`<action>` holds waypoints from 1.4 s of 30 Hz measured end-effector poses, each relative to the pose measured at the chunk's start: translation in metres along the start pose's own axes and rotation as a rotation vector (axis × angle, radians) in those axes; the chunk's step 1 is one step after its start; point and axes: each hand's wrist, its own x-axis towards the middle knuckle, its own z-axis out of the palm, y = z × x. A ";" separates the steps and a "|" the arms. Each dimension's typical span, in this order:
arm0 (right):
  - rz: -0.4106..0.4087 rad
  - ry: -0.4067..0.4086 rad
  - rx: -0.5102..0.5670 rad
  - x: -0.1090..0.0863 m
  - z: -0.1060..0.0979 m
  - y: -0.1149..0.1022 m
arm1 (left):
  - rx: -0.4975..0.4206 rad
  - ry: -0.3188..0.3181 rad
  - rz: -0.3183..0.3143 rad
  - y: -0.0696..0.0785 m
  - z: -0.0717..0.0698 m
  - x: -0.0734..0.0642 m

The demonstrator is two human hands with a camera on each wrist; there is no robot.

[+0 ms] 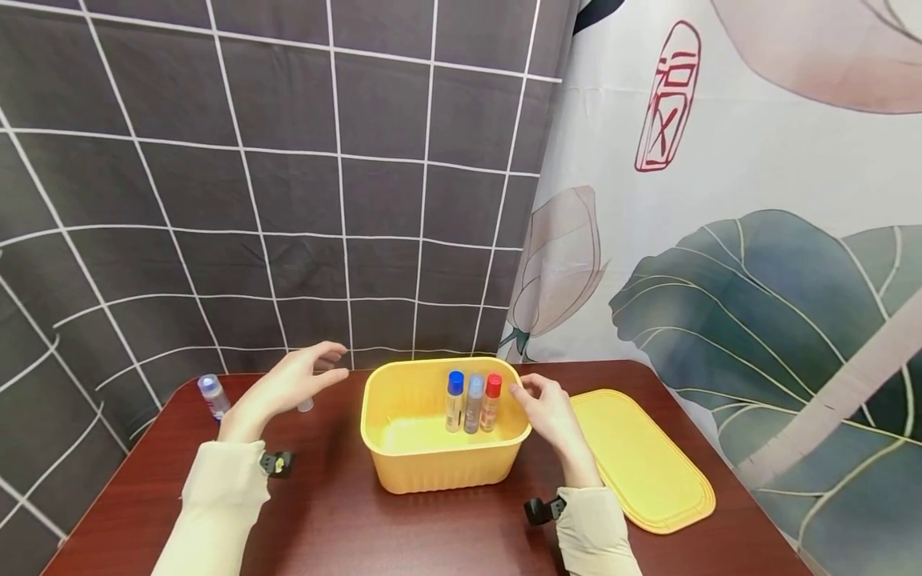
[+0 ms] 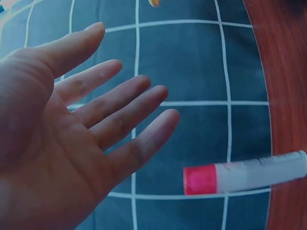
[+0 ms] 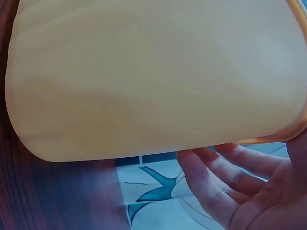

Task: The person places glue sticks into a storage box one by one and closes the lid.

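Note:
My left hand (image 1: 277, 392) hovers above the left side of the table, its fingers extended and holding nothing. Below it in the left wrist view lies a slim clear bottle with a red cap (image 2: 242, 173); from the head only a clear end (image 1: 306, 405) peeks out behind the hand. A yellow plastic box (image 1: 439, 472) stands mid-table. Inside, against its right part, three slim bottles stand upright: dark-blue-capped (image 1: 454, 402), light-blue-capped (image 1: 473, 405) and red-capped (image 1: 491, 403). My right hand (image 1: 551, 412) holds the box's right rim, some fingers partly hidden by the wall.
At the far left edge of the table (image 1: 403, 544) is another clear bottle with a light blue cap (image 1: 214, 396). The yellow lid (image 1: 641, 460) lies flat to the right of the box. Behind the table hang a dark grid cloth (image 1: 288, 200) and a flower-printed curtain (image 1: 720, 280).

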 end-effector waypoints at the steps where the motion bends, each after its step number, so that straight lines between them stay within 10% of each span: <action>1: -0.004 -0.001 -0.001 0.000 0.000 0.000 | 0.001 0.018 -0.005 -0.003 0.000 -0.002; 21: -0.006 -0.005 0.011 0.000 -0.001 -0.001 | 0.052 0.429 -0.197 -0.040 0.021 -0.018; 42: -0.015 0.014 -0.017 0.001 0.000 0.001 | 0.043 0.442 -0.365 -0.063 0.033 -0.007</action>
